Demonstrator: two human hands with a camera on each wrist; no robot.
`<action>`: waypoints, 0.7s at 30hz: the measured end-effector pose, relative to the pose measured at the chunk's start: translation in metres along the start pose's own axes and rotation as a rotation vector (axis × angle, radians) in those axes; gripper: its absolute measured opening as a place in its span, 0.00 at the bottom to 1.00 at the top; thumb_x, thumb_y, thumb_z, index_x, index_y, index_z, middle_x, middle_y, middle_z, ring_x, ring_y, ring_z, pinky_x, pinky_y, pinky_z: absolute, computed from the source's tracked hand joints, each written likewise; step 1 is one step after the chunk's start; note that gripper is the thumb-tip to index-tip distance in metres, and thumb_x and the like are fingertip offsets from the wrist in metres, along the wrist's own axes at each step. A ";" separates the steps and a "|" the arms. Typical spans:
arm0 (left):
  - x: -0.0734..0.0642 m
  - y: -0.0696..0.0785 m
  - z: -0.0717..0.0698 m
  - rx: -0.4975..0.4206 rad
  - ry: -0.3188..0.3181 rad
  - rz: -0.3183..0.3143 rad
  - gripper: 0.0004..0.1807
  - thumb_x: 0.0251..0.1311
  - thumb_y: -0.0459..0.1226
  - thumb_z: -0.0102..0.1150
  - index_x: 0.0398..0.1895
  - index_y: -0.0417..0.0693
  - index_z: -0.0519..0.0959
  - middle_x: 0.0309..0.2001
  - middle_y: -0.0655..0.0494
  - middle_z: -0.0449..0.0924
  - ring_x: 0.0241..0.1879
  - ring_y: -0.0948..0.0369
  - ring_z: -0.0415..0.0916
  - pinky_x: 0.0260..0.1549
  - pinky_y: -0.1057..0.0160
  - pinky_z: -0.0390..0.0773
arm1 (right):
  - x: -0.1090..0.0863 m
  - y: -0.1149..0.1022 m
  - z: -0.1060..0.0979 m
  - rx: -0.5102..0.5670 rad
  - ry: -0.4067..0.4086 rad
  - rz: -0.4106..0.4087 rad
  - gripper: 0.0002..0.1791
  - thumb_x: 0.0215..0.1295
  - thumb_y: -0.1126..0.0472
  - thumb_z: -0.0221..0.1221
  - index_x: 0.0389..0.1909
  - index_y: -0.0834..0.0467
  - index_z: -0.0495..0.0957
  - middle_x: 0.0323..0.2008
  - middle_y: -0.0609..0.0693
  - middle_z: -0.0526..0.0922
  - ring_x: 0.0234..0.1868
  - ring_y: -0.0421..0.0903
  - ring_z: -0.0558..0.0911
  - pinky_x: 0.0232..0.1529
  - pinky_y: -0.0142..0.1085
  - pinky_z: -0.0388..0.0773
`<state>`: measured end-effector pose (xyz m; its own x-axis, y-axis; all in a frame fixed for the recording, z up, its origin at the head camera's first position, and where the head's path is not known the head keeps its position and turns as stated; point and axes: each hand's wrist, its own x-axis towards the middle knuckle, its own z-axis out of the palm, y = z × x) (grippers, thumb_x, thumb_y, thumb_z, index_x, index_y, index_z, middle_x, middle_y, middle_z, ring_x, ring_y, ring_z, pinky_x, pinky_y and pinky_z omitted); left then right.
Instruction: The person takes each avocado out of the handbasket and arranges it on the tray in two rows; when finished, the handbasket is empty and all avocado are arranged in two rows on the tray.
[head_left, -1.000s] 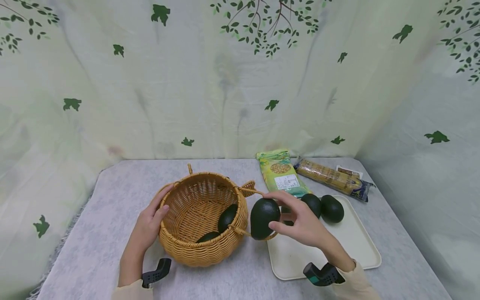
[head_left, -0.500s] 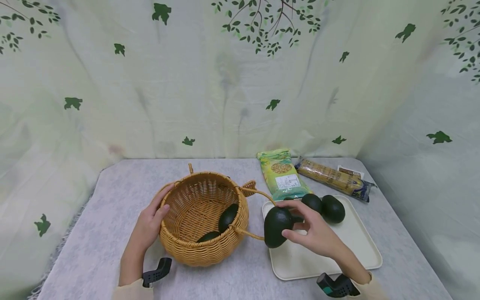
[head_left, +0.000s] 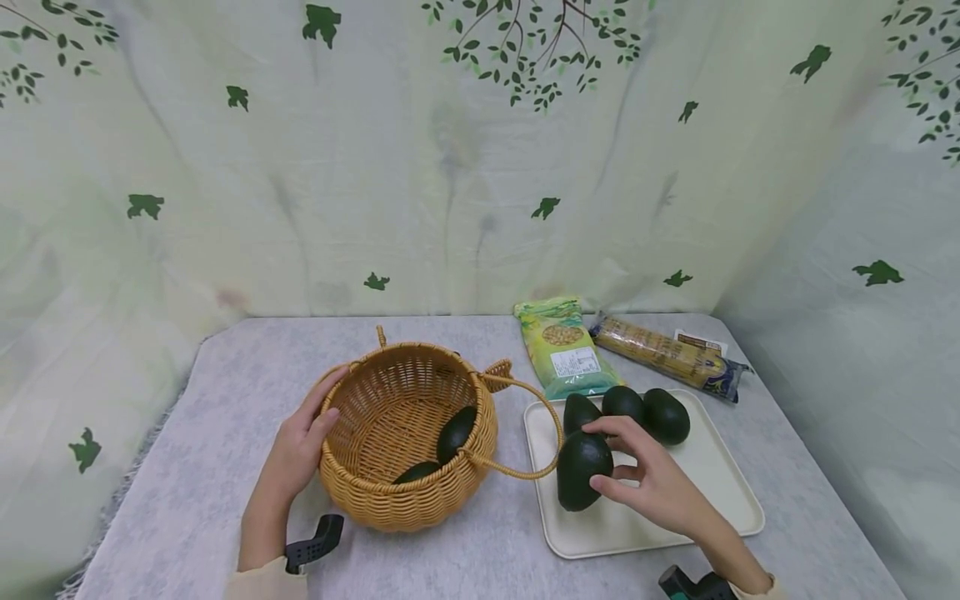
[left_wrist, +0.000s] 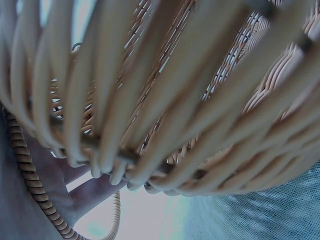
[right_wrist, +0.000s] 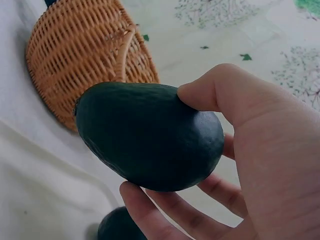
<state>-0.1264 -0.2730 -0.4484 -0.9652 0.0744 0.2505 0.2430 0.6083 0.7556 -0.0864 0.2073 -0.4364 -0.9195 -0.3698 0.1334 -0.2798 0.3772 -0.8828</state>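
Observation:
My left hand (head_left: 296,437) holds the left rim of a round wicker basket (head_left: 405,510), thumb over the edge. Two avocados lie inside it, one (head_left: 456,433) against the right wall and another (head_left: 416,473) partly hidden by the front rim. Over the white tray (head_left: 637,533), my right hand (head_left: 652,482) grips a dark green avocado (head_left: 580,477) between thumb and fingertips. Behind it on the tray are three more avocados (head_left: 666,417). In the right wrist view the gripped avocado (right_wrist: 150,137) lies sideways across the fingers. The left wrist view is mostly filled by basket weave (left_wrist: 165,100).
The basket's looped handle (head_left: 536,475) sticks out to the right, its end beside the gripped avocado. Behind the tray lie a green and yellow bag (head_left: 558,350) and a long clear packet of noodle-like food (head_left: 660,354). A patterned curtain (head_left: 480,167) encloses the table.
My right hand has carried the avocado rightward and toward me, from beside the basket handle to over the tray. The handle loop now shows unobstructed. My left hand and the basket have stayed put.

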 end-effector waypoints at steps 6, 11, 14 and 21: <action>0.001 0.001 0.000 0.002 0.001 0.004 0.29 0.81 0.42 0.44 0.82 0.67 0.58 0.79 0.46 0.60 0.74 0.35 0.60 0.63 0.23 0.62 | -0.010 0.010 -0.003 0.003 -0.007 0.036 0.28 0.66 0.59 0.70 0.66 0.53 0.74 0.63 0.55 0.73 0.56 0.48 0.81 0.43 0.35 0.87; 0.000 0.000 0.000 0.002 0.003 0.003 0.29 0.81 0.42 0.44 0.82 0.68 0.58 0.79 0.47 0.59 0.74 0.35 0.60 0.63 0.23 0.63 | -0.017 0.015 -0.004 -0.014 0.001 0.121 0.32 0.63 0.56 0.72 0.66 0.54 0.72 0.64 0.56 0.74 0.59 0.56 0.80 0.44 0.33 0.86; 0.000 0.001 0.000 0.003 0.003 0.002 0.29 0.81 0.42 0.44 0.82 0.68 0.58 0.79 0.47 0.59 0.74 0.35 0.60 0.62 0.23 0.63 | -0.019 0.020 -0.005 -0.035 0.004 0.169 0.32 0.61 0.56 0.74 0.64 0.53 0.72 0.64 0.57 0.74 0.60 0.61 0.79 0.43 0.32 0.85; -0.002 0.004 -0.001 -0.007 -0.003 -0.005 0.29 0.81 0.42 0.44 0.81 0.67 0.59 0.79 0.47 0.60 0.74 0.34 0.60 0.63 0.23 0.63 | -0.019 0.027 -0.005 -0.130 -0.014 0.201 0.31 0.59 0.55 0.75 0.61 0.50 0.74 0.63 0.55 0.76 0.57 0.60 0.82 0.42 0.32 0.85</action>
<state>-0.1237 -0.2712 -0.4453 -0.9668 0.0736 0.2445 0.2384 0.6031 0.7612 -0.0776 0.2291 -0.4603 -0.9565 -0.2880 -0.0460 -0.1259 0.5500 -0.8256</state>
